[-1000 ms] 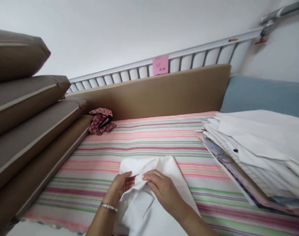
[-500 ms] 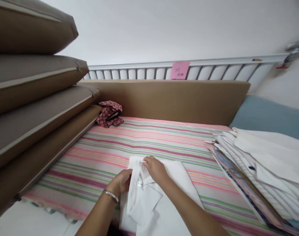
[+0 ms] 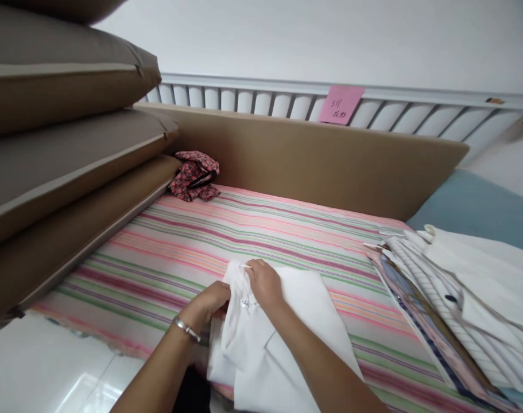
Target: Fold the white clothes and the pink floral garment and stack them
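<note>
A white garment [image 3: 261, 350] lies partly folded on the striped cloth [image 3: 287, 232], close to the front edge. My left hand [image 3: 215, 298], with a bracelet on its wrist, grips the garment's left edge; its fingertips are hidden behind the fabric. On the upper part, my right hand [image 3: 263, 281] has its fingers closed on the white fabric near the top corner. A small silvery patch [image 3: 244, 303] shows on the garment between the two hands.
Brown and grey cushions [image 3: 80, 143] are stacked on the left. Beside them lies a crumpled floral cloth [image 3: 194, 175]. A brown board [image 3: 308, 155] stands at the back under a pink note [image 3: 342, 105]. Several folded garments [image 3: 472, 287] are piled on the right.
The view has tilted down and shifted a little, so the surroundings have moved in the picture. Both hands stay on the white garment, whose upper folds now lie slightly differently.
</note>
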Demonstrator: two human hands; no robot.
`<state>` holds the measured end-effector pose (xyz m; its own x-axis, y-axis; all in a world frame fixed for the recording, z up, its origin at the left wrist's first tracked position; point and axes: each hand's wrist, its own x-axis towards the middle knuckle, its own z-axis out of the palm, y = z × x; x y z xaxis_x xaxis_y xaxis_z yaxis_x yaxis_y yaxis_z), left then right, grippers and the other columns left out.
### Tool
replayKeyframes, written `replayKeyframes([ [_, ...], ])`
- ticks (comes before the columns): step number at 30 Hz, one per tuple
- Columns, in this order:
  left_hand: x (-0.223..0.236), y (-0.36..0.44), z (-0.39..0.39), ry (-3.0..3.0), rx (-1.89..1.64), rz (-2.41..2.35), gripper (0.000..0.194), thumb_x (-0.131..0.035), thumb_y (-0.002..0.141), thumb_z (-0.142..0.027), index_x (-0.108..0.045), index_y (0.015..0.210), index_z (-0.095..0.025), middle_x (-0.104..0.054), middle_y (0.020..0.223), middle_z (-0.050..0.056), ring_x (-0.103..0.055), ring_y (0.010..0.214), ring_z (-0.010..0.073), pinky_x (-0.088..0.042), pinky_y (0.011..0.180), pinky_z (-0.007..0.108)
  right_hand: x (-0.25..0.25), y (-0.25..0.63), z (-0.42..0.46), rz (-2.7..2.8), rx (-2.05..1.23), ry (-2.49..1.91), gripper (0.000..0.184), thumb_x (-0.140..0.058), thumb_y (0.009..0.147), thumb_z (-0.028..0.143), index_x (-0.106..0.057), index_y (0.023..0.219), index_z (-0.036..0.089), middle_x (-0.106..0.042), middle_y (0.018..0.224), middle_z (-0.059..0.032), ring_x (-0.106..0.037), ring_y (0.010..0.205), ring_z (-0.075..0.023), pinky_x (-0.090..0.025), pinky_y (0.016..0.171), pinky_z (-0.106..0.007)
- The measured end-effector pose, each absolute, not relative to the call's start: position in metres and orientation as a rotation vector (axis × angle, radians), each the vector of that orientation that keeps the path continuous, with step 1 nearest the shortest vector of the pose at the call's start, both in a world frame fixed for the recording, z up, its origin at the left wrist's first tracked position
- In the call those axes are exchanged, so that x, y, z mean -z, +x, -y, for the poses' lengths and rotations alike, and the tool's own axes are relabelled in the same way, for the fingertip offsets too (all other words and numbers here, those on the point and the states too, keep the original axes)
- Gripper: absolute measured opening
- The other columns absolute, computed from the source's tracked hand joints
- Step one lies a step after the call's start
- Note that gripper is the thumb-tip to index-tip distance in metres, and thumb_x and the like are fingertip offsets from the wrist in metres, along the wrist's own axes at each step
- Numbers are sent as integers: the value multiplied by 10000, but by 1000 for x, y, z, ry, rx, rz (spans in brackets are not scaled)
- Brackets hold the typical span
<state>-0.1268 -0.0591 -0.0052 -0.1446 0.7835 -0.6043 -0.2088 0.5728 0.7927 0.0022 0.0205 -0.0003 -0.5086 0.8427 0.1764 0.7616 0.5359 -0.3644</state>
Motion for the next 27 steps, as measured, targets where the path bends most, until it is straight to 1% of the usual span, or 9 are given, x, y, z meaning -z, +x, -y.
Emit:
replayKeyframes([
  [2,0,-133,61,596,-851,-1514,54,-565,577,-128,-573,528,-146,-562,426,21,-526,408,176,-388,407,263,12,-3,-18,2506,-248,-1321,222,-404,911,271,-604,1000,229,-627,984,-42,-537,925,-191,-360,780,-308],
  [4,-5,-140,64,671,-825,-1596,50,-551,614,-166,-589,587,-147,-571,453,17,-521,414,169,-368,412,253,20,-6,-16,2535,-187,-1324,224,-397,916,283,-598,994,224,-619,988,-52,-525,925,-203,-352,780,-325],
  [8,-9,-143,67,927,-966,-1961,116,-479,739,-250,-574,740,-184,-606,609,11,-541,529,139,-374,529,246,27,-6,-18,2521,-157,-1318,217,-390,922,307,-581,987,227,-604,990,-51,-514,921,-202,-347,771,-324],
  [11,-8,-129,69,1191,-755,-2240,177,-494,773,-334,-553,823,-174,-656,752,84,-599,697,209,-368,618,291,27,-4,-19,2490,-175,-1304,202,-404,918,301,-578,991,230,-606,986,-41,-517,920,-196,-350,781,-315],
  [14,-8,-111,76,1200,-499,-2321,265,-510,782,-406,-523,891,-165,-672,845,139,-617,793,264,-332,616,304,25,-3,-20,2456,-229,-1350,209,-405,918,304,-584,999,233,-610,984,-39,-528,918,-188,-359,788,-308],
  [20,-8,-94,86,1343,-365,-2470,184,-379,874,-349,-496,872,-208,-672,853,108,-620,795,241,-245,560,289,21,-6,-22,2374,-345,-1381,235,-390,920,298,-595,1019,237,-627,980,-34,-559,926,-194,-394,802,-315],
  [23,1,-97,84,1434,-309,-2531,202,-329,893,-337,-487,858,-215,-671,868,91,-618,772,225,-216,540,286,10,-6,-21,2291,-436,-1391,279,-419,907,288,-552,1143,222,-617,1101,-56,-557,1011,-199,-408,849,-323],
  [25,9,-101,82,1435,-270,-2523,217,-315,896,-347,-480,838,-217,-671,814,87,-616,730,214,-218,536,283,-3,3,-14,2241,-457,-1319,377,-442,899,297,-472,1265,208,-537,1276,-82,-506,1133,-198,-390,923,-328],
  [27,14,-105,81,1458,-272,-2494,232,-308,898,-360,-475,821,-218,-667,770,84,-615,703,207,-232,539,279,-15,23,-1,2262,-442,-1195,427,-435,906,323,-423,1322,224,-431,1396,-80,-426,1237,-194,-329,1014,-355],
])
